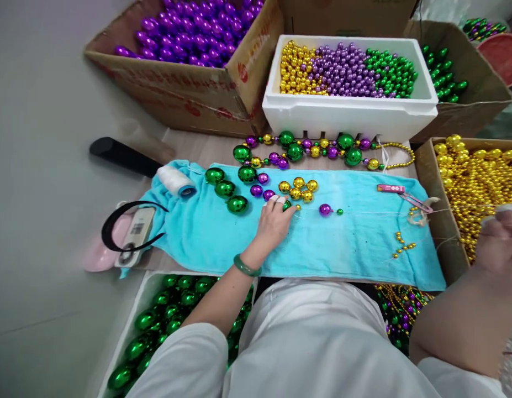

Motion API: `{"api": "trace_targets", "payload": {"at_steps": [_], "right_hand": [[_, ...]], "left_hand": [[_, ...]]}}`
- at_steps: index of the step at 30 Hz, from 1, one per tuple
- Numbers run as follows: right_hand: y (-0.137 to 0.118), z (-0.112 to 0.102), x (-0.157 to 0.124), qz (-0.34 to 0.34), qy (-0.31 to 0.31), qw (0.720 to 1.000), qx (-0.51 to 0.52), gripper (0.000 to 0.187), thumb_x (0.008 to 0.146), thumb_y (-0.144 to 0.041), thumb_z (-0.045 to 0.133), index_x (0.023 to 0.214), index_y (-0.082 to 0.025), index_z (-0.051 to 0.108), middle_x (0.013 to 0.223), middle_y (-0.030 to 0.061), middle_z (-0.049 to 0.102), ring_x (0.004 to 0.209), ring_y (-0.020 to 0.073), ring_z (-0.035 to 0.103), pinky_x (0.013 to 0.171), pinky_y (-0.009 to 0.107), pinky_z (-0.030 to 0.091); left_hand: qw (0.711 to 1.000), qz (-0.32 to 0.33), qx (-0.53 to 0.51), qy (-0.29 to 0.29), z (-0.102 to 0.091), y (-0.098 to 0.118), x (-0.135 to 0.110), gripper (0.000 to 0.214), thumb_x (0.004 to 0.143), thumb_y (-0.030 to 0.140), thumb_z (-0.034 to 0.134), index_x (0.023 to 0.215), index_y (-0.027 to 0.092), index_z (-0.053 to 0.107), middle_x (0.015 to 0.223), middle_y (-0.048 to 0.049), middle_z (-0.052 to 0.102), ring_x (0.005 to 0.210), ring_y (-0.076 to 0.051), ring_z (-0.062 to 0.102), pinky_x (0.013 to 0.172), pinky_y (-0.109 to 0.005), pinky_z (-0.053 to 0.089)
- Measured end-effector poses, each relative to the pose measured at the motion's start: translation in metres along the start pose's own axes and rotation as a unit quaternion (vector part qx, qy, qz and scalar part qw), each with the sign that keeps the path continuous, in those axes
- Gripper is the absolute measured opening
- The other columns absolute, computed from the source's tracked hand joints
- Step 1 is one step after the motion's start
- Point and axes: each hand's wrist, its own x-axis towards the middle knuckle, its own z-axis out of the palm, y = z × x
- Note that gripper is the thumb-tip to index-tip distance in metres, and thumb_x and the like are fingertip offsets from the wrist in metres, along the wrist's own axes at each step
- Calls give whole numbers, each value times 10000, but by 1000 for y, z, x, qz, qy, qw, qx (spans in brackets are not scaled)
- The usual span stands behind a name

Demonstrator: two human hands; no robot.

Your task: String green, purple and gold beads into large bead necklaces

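White shirt fabric [322, 337] fills the space between both forearms. Beyond it, the left hand [276, 222], a smooth green bangle [247, 267] at its wrist, curls its fingers narrowly over a shiny round green bead [286, 205]. Between the hands, a thin pale thread [375, 213] carries a glossy purple ball [325, 210]. Shiny gold balls [298, 182] lie just beyond the left fingertips. Blurred, the right hand [498, 240] hides its grip; I cannot tell it.

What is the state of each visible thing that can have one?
Left hand: at a green bead
Right hand: off the towel, blurred
Thread: nearly straight
Towel: spread, bunched at left
Spool: lying on its side
Bead strand: laid in a loop
Foam box: open, well filled
Purple-bead carton: open, filled
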Motion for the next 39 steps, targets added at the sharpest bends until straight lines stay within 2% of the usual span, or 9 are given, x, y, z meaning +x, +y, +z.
{"api": "trace_targets", "payload": {"at_steps": [2, 4, 10, 12, 18, 22, 26, 33, 39], "right_hand": [[15, 18, -9, -6, 1, 1000, 29, 67, 713, -216, 707, 692, -267, 670, 604, 0, 408, 518, 126, 412, 372, 292, 303], [34, 31, -19, 33, -36, 998, 49, 43, 700, -188, 698, 726, -212, 673, 581, -1, 442, 525, 127, 445, 384, 272, 333], [81, 50, -38, 81, -125, 988, 34, 100, 731, -222, 705, 802, -179, 648, 595, -15, 520, 511, 134, 514, 392, 244, 381], [93, 54, -43, 90, -144, 985, 17, 104, 764, -242, 697, 822, -171, 647, 600, -16, 519, 524, 127, 524, 417, 239, 395], [139, 59, -63, 136, -164, 976, -40, 167, 831, -330, 649, 883, -174, 622, 617, -23, 527, 524, 116, 514, 465, 246, 394], [163, 56, -85, 127, -169, 972, -101, 178, 870, -363, 596, 888, -186, 603, 624, -23, 538, 524, 116, 504, 514, 267, 401], [179, 50, -99, 109, -166, 973, -121, 156, 893, -359, 556, 905, -209, 597, 622, -29, 529, 542, 129, 499, 545, 287, 406], [194, 42, -103, 94, -190, 967, -139, 122, 902, -326, 539, 942, -233, 607, 656, -18, 539, 571, 152, 506, 592, 322, 421], [198, 40, -106, 96, -188, 967, -145, 137, 891, -328, 548, 940, -232, 631, 637, -10, 539, 561, 160, 509, 562, 307, 443]], "left_hand": [[1000, 3, -5, -6, 2, 2, -3, 345, 874, 195, 492, 1180, 257, 637, 1364, -121, 479, 1301, -329, 350, 1045, -540, 350], [1000, 7, -7, -19, 2, 2, -7, 396, 863, 208, 521, 1249, 257, 592, 1383, -119, 466, 1316, -332, 338, 1064, -535, 328], [996, 16, -79, -41, -8, -6, -11, 903, 746, 427, 709, 1490, 191, 255, 1426, -153, 422, 1323, -331, 355, 1110, -507, 289], [994, 17, -104, -30, -14, -12, -8, 984, 714, 515, 718, 1497, 182, 224, 1428, -168, 421, 1320, -333, 361, 1111, -511, 288], [993, 0, -98, 68, -46, -32, 24, 646, 822, 459, 624, 1378, 185, 438, 1322, -157, 508, 1237, -296, 451, 1067, -485, 359], [987, 0, -83, 138, -74, -40, 67, 478, 859, 379, 584, 1288, 175, 530, 1252, -136, 547, 1201, -264, 486, 1052, -442, 381], [983, 34, -87, 158, -91, -40, 127, 395, 852, 329, 584, 1208, 158, 583, 1200, -127, 577, 1155, -253, 509, 1029, -426, 390], [981, 49, -123, 144, -96, -39, 246, 322, 786, 214, 640, 1095, 124, 656, 1105, -129, 619, 1093, -254, 534, 1025, -415, 375], [975, -45, -183, 116, -95, -39, 321, 213, 755, 121, 623, 943, 102, 721, 986, -116, 694, 934, -208, 609, 940, -365, 450]]}}
